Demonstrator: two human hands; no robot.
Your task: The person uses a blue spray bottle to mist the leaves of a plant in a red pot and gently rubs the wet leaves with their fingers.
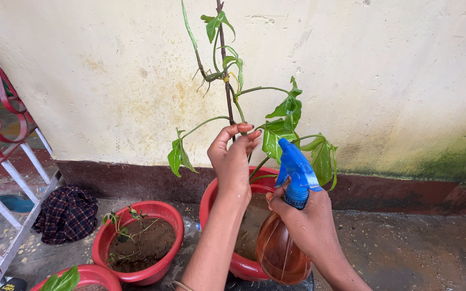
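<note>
The left hand (pixel 233 159) is curled around the thin brown stem (pixel 225 81) of a climbing plant and holds it. The plant has shiny green leaves (pixel 284 110) and grows from a red pot (pixel 211 196) full of dirt, close to the yellow wall (pixel 384 75). The right hand (pixel 306 218) grips a brown spray bottle (pixel 277 253) with a blue top, just right of the stem. To the left sits a smaller red pot (pixel 163 213), and farther left a checked cloth (pixel 67 214) lies on the ground.

Soft, even daylight, bright on the wall (pixel 384 70) beyond the left hand (pixel 232 161); shadows faint, darkest below both hands; no glare; focus sharp throughout; slight wide-angle bending toward the edges.
</note>
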